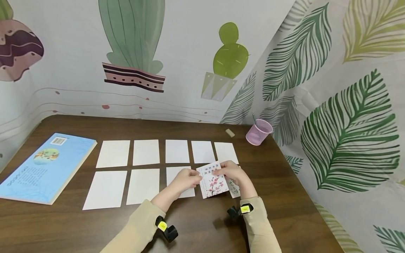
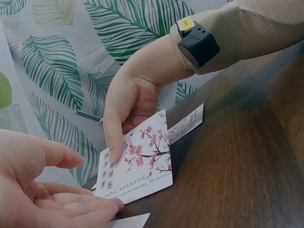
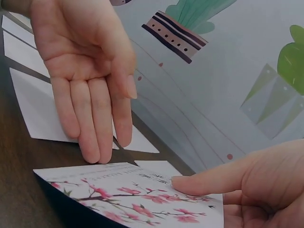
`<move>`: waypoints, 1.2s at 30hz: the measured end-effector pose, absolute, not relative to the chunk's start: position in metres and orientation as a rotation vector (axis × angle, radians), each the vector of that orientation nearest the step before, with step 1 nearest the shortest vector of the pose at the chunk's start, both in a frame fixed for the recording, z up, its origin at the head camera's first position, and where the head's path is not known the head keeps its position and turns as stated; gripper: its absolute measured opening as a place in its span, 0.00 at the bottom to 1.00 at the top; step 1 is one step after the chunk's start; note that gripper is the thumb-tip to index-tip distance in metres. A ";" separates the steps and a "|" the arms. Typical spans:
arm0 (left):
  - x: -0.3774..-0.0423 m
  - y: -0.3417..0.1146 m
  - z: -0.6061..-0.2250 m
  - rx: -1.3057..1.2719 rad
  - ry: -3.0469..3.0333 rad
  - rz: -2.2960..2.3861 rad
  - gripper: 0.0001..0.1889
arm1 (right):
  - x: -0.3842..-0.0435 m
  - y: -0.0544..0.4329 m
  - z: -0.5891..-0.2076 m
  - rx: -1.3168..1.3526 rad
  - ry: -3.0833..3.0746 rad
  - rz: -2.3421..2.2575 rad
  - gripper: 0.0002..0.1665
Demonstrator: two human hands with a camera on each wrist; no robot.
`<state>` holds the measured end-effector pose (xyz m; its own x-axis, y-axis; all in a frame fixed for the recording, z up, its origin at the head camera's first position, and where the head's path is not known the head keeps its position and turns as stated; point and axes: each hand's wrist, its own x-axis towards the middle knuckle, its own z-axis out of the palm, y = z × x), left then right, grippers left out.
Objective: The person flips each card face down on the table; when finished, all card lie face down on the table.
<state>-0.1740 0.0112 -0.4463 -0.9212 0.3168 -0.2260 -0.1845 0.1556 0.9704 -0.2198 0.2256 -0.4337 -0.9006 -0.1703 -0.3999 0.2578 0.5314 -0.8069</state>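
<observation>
A white card with pink blossom branches and rows of dark characters (image 1: 215, 186) is tilted up over the table, its printed face showing. The right hand (image 1: 235, 173) pinches it at its far right edge, thumb on the print and fingers behind. At the card's left edge is the left hand (image 1: 185, 181); its fingers (image 3: 90, 114) are straight, palm turned up, fingertips right at the edge, and its thumb (image 2: 66, 157) stands off the card. Under the right hand lies another card with dark script (image 1: 234, 190), partly hidden by the hand and the blossom card.
Blank white cards (image 1: 113, 154) lie in two rows across the table (image 1: 202, 228). A thick blue book (image 1: 47, 167) lies at the left. Toward the back right are an eraser (image 1: 230, 133) and a pink mesh cup (image 1: 258, 133) with a pencil. Printed cloth (image 1: 190, 52) hangs behind.
</observation>
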 end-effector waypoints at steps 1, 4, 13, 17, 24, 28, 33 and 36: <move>-0.174 0.010 -0.445 0.149 2.074 1.829 0.24 | -0.220 0.225 -0.432 0.070 2.334 -1.355 0.15; -0.177 0.007 -0.441 0.183 2.078 1.909 0.24 | -0.221 0.222 -0.426 0.064 2.327 -1.425 0.18; -0.182 0.000 -0.428 0.160 2.284 1.974 0.19 | -0.226 0.192 -0.412 -0.009 2.345 -1.623 0.18; -0.182 -0.003 -0.424 0.147 2.316 2.029 0.22 | -0.227 0.174 -0.406 -0.018 2.343 -1.713 0.18; -0.183 -0.010 -0.420 0.098 2.421 2.075 0.26 | -0.224 0.148 -0.401 -0.062 2.314 -1.836 0.17; -0.183 -0.013 -0.419 0.103 2.510 2.049 0.28 | -0.220 0.139 -0.401 -0.082 2.300 -1.872 0.18; -0.183 -0.016 -0.418 0.162 2.649 2.010 0.25 | -0.217 0.131 -0.399 -0.141 2.336 -1.851 0.22; -0.184 -0.018 -0.416 0.188 2.638 2.024 0.23 | -0.216 0.130 -0.398 -0.216 2.335 -1.839 0.24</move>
